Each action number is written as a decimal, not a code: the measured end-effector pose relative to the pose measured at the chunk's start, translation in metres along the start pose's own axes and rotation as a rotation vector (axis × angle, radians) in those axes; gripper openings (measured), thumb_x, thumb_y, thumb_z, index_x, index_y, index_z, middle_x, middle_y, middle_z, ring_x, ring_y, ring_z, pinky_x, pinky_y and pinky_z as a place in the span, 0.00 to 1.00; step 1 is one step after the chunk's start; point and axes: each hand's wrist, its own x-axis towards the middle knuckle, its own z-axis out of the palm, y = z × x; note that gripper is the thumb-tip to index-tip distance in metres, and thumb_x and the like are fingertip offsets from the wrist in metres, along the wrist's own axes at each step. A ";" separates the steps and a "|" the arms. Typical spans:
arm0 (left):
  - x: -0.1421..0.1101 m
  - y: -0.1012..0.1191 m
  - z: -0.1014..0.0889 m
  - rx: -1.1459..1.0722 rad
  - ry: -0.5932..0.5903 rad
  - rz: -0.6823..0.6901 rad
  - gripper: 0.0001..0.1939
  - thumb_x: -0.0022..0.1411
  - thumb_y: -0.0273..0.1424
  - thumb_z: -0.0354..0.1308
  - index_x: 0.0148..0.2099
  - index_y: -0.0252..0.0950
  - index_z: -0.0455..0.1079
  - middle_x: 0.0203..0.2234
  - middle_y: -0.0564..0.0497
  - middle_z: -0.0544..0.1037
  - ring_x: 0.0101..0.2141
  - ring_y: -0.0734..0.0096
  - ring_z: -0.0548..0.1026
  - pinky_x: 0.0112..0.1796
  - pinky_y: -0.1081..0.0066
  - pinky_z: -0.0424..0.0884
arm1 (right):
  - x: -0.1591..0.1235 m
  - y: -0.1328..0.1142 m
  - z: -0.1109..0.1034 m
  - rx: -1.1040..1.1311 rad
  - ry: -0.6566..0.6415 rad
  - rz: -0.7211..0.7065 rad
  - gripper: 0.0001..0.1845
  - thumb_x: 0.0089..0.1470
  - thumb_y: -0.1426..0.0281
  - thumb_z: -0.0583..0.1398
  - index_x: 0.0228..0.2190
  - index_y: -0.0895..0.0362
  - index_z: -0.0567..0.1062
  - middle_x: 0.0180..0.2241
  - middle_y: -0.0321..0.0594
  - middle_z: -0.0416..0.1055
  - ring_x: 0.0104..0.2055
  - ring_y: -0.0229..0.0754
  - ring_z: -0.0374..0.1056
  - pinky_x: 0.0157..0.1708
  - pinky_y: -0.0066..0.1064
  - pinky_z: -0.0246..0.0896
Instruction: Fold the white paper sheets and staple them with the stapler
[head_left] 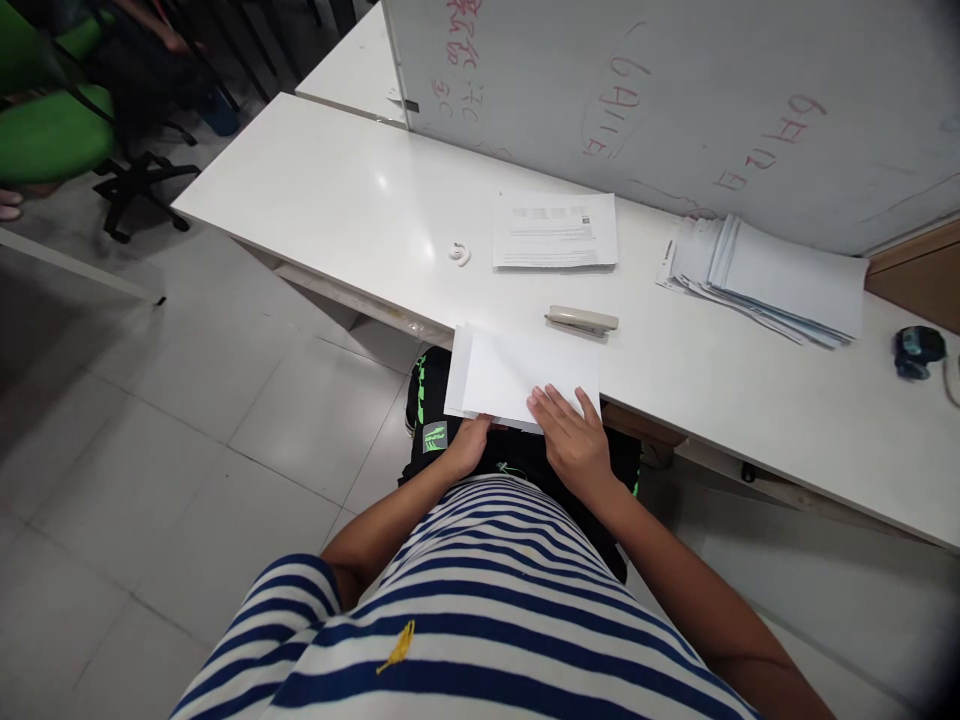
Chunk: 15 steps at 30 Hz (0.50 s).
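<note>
White sheets of paper [517, 370] lie in layers over the front edge of the desk, partly above my lap. My left hand [469, 447] grips them at their near edge, its fingers mostly hidden underneath. On top of the sheets rests my right hand [574, 438], open, with the fingers stretched out flat near the right corner. Just beyond the paper lies a cream stapler [581, 320], touched by neither hand. A printed sheet [555, 232] is farther back on the desk.
A thick stack of papers [795, 280] lies to the right, with a dark small device [918, 352] past it. A small white curled object [459, 254] sits left of the printed sheet. Behind the desk [337, 190] stands a whiteboard [675, 90]; a green chair [52, 135] is at left.
</note>
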 end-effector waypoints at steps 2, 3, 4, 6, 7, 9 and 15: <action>-0.003 0.009 0.002 0.015 -0.012 0.006 0.19 0.62 0.38 0.47 0.43 0.32 0.74 0.40 0.45 0.79 0.46 0.58 0.73 0.51 0.60 0.65 | 0.000 -0.001 0.001 -0.023 -0.020 0.000 0.27 0.59 0.82 0.48 0.57 0.53 0.63 0.56 0.39 0.65 0.62 0.43 0.56 0.63 0.47 0.45; -0.004 0.013 0.003 0.023 -0.021 0.005 0.19 0.63 0.38 0.48 0.46 0.32 0.73 0.41 0.45 0.79 0.48 0.57 0.72 0.53 0.59 0.63 | 0.000 -0.001 0.002 -0.030 -0.039 -0.001 0.26 0.59 0.81 0.49 0.57 0.53 0.64 0.57 0.40 0.65 0.62 0.44 0.56 0.63 0.47 0.44; -0.005 0.016 0.003 0.038 -0.034 0.003 0.19 0.62 0.38 0.49 0.48 0.33 0.73 0.43 0.45 0.78 0.50 0.57 0.71 0.55 0.59 0.61 | 0.000 -0.002 0.003 -0.033 -0.063 0.000 0.26 0.59 0.80 0.49 0.56 0.53 0.65 0.57 0.40 0.64 0.62 0.45 0.56 0.63 0.48 0.44; -0.007 0.021 0.003 0.091 -0.074 -0.001 0.20 0.61 0.38 0.53 0.52 0.35 0.71 0.45 0.46 0.78 0.54 0.58 0.68 0.59 0.59 0.55 | 0.000 -0.003 0.004 -0.036 -0.112 0.012 0.24 0.59 0.78 0.51 0.55 0.53 0.67 0.57 0.40 0.64 0.62 0.47 0.56 0.62 0.49 0.43; -0.008 0.022 0.003 0.120 -0.105 -0.003 0.21 0.60 0.38 0.54 0.54 0.36 0.70 0.47 0.46 0.77 0.55 0.58 0.67 0.60 0.59 0.53 | -0.001 -0.003 0.005 -0.036 -0.132 0.021 0.23 0.59 0.77 0.52 0.54 0.54 0.68 0.57 0.41 0.64 0.62 0.48 0.56 0.62 0.50 0.42; -0.008 0.021 0.000 0.153 -0.188 0.000 0.25 0.59 0.39 0.57 0.57 0.37 0.67 0.51 0.47 0.74 0.58 0.59 0.64 0.62 0.59 0.50 | -0.002 -0.003 0.006 -0.026 -0.158 0.044 0.21 0.58 0.76 0.52 0.53 0.55 0.69 0.57 0.43 0.64 0.62 0.49 0.56 0.62 0.52 0.41; -0.005 0.015 0.002 0.044 -0.213 0.004 0.29 0.60 0.45 0.56 0.60 0.37 0.64 0.55 0.45 0.71 0.61 0.61 0.59 0.63 0.59 0.45 | -0.004 -0.002 0.001 0.073 -0.209 0.030 0.21 0.58 0.72 0.53 0.53 0.54 0.69 0.58 0.43 0.63 0.62 0.49 0.56 0.62 0.54 0.39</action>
